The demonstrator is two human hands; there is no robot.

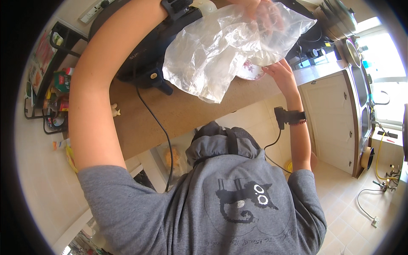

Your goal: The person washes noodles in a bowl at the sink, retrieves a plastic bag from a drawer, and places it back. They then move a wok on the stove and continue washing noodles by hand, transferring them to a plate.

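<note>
A crumpled clear plastic bag (216,51) spreads over the counter at the top of the head view. My left hand (251,8) is at its upper part, cut by the top edge, with fingers showing blurred through the film; it grips the bag. Below the bag, a white plate with a red floral pattern (250,70) shows only its near part. My right hand (280,74) is at the plate's right rim, with fingertips against it and some fingers hidden by the bag. Whether it grips the plate or the bag's edge is unclear.
Left of the bag, a black appliance with a handle (156,79) stands on the brown countertop (143,124). Its black cord (156,118) hangs over the front edge. A piece of ginger (115,110) lies near my left forearm. Stacked pots (338,19) stand beyond the right hand.
</note>
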